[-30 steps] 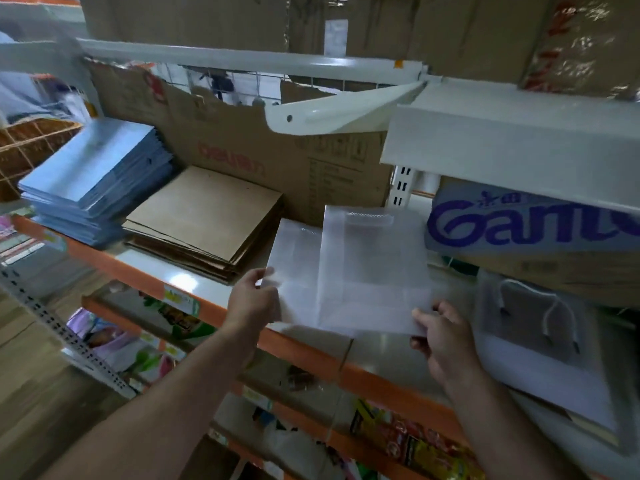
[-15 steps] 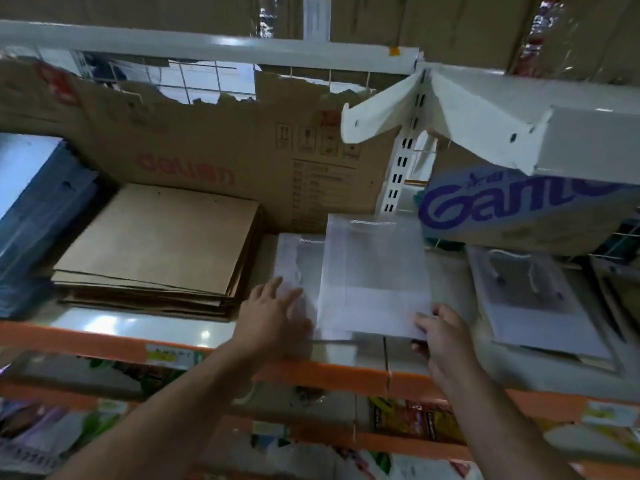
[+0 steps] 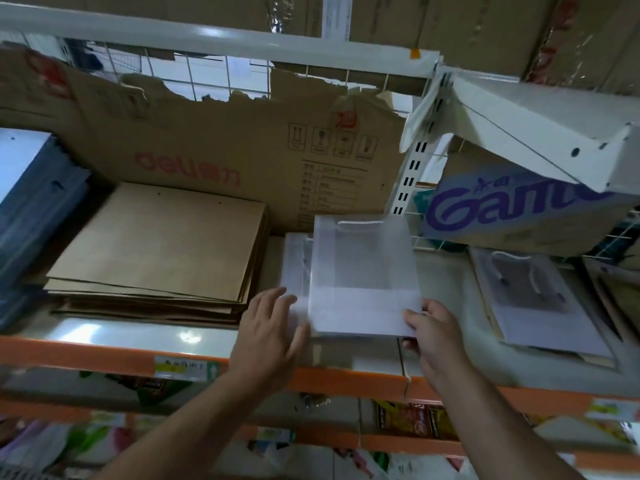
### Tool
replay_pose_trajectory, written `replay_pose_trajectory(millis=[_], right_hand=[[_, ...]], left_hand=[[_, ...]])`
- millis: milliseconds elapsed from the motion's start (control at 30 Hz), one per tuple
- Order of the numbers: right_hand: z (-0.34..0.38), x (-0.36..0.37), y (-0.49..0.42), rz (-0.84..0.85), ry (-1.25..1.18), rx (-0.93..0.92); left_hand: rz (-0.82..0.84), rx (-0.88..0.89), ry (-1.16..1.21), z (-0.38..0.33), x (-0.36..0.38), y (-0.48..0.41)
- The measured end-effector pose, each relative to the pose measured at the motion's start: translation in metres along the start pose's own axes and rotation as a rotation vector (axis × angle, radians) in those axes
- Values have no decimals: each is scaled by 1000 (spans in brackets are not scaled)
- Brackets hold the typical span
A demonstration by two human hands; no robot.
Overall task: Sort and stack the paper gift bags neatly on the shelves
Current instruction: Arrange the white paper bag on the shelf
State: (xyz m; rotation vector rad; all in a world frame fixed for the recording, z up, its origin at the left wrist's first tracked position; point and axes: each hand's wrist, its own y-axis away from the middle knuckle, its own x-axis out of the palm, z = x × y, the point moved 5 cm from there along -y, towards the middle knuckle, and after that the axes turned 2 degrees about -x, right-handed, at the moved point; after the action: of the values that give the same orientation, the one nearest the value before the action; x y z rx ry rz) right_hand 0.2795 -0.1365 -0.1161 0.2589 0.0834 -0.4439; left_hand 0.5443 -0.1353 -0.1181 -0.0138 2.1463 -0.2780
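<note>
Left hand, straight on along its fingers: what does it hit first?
Likely the lower white bag: the left hand has straight fingers at its near corner. The upper white bag lies just right of that line; behind stands the cardboard panel. Depth unclear.

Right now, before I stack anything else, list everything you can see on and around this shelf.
white bags: two, translucent white, overlapping mid-shelf
brown bags: one stack, brown, left of the white bags
blue bags: one stack, blue, far left
corded bag: at least one, white with white cord handles, right
cardboard: one torn sheet, brown with red print, behind the stacks
box: one, pale with purple letters, back right
shelf: one, white top with orange front edge, under the bags
left hand: one, flat on the lower white bag
right hand: one, fingers pinch the upper white bag's near right corner
</note>
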Motion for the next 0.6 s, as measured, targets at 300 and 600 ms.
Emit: replay_pose_trajectory(millis=[300, 600], right_hand=[[3, 41, -1, 14, 291, 35], [13, 61, 21, 146, 1054, -454]], left_hand=[[-52, -65, -207, 13, 4, 24], [47, -96, -256, 10, 1, 22]])
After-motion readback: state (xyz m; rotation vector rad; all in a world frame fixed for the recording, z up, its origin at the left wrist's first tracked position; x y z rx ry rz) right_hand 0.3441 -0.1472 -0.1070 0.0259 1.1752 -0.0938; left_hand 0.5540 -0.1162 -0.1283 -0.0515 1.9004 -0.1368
